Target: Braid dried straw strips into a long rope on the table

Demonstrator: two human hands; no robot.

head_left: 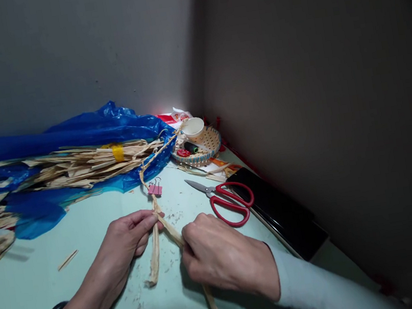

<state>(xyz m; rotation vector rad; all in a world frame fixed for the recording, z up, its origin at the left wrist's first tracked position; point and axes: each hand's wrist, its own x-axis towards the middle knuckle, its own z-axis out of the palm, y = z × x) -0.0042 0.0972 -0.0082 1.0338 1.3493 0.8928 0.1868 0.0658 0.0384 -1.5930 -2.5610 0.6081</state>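
Dry, straw-coloured plant strips form a twisted cord [160, 153] that runs back toward a round basket. A pink binder clip [155, 189] sits on the cord just beyond my hands. With thumb and fingers my left hand [134, 232] pinches the point where the cord parts into two strips. One loose strip [154, 260] hangs down below that pinch. My right hand [225, 257] is closed around the other strip [171, 230], whose end sticks out beneath the fist. The fingertips of my right hand are partly hidden.
Red-handled scissors [232, 202] lie open beside a black flat object [280, 215] on the right. A woven basket [205, 147] holds a white cup [193, 127] and a dark thread spool [191, 147]. Behind, a blue plastic bag [108, 118] lies under a strip bundle [87, 164].
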